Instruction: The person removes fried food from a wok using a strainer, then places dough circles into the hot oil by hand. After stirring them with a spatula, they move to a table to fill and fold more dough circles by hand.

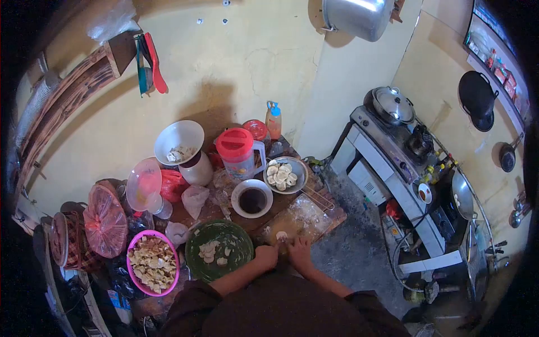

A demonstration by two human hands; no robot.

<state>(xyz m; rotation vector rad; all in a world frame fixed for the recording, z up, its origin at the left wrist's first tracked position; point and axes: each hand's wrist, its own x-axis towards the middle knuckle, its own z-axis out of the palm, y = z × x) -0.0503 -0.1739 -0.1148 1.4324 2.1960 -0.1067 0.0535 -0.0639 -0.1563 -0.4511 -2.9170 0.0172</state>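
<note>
My left hand [266, 257] and my right hand [300, 251] are close together at the near edge of a floury board [297, 218]. A small pale round piece of dough [281, 236] lies between them, at their fingertips. My left fingers are curled in; what they hold is too small to make out. The right fingers are bent down onto the board, slightly apart. Left of my left hand, a green basin [193, 258] holds several lumps of dough [209, 251]. Behind the board, a strainer [305, 178] holds pale round pieces [281, 174].
A bowl of dark liquid [252, 199], a red-lidded pitcher [234, 147] and a white bowl [179, 141] on a jar stand farther back. At left is a pink basket [177, 264] of cut pieces. A stove [387, 143] with pots stands at right.
</note>
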